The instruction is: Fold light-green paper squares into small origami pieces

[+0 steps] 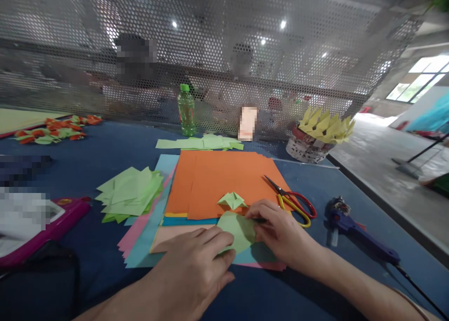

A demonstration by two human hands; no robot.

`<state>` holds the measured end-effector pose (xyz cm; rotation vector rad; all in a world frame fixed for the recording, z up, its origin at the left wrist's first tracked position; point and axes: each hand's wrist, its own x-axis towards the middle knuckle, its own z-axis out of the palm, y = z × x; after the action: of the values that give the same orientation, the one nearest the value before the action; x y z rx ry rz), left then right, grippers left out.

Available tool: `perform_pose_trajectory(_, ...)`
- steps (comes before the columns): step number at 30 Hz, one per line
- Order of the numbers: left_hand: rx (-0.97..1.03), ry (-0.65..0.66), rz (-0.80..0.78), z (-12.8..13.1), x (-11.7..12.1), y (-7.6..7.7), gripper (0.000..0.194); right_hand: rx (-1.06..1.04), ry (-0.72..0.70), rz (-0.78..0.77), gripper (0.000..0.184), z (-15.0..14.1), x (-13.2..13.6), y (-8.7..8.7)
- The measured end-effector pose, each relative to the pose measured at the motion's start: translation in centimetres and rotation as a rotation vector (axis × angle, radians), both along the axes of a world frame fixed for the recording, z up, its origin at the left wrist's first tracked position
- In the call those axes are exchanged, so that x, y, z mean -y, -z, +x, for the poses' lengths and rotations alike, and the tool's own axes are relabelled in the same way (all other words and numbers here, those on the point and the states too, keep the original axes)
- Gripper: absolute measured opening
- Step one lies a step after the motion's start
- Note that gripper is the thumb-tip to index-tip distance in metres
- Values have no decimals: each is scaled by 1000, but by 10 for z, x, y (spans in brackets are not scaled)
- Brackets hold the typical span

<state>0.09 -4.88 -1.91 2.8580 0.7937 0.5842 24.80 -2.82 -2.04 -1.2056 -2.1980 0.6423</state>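
A light green piece of paper [238, 231] with a rounded outline lies between my hands, over a stack of coloured sheets. My left hand [199, 260] has its bent fingertips on the paper's left edge. At the opposite edge, my right hand [280, 230] pinches the paper between thumb and fingers. Just beyond it, a small folded green paper piece [233, 200] rests on orange sheets [224, 176]. Scissors [293, 200] with one red and one yellow handle lie partly on the orange sheets, right of my right hand.
Left of the stack is a pile of green paper squares [129, 192]. Green strips [199, 142] and a green bottle [186, 110] stand behind. A glue gun [363, 237] with a cord lies right, below a pot [308, 146] with yellow folded paper. A perforated metal screen [210, 40] bounds the table.
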Motion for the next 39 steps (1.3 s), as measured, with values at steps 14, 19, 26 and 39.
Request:
perform_pose_trajectory(14,92,30,14,2,0,-2,22,112,-166,195,20,9,-11,-1)
perform_pose_trajectory(19,87,26,131,6,0,3,19,201,-253,221,17,5,3,-18)
perform_pose_trajectory(26,114,-22,331,11,6,16,20,180,-327,223,10,2,6,-20)
perform_pose_trajectory(39,213,50,482,10,10,8,28,305,-321,646,23,-12,33,-20)
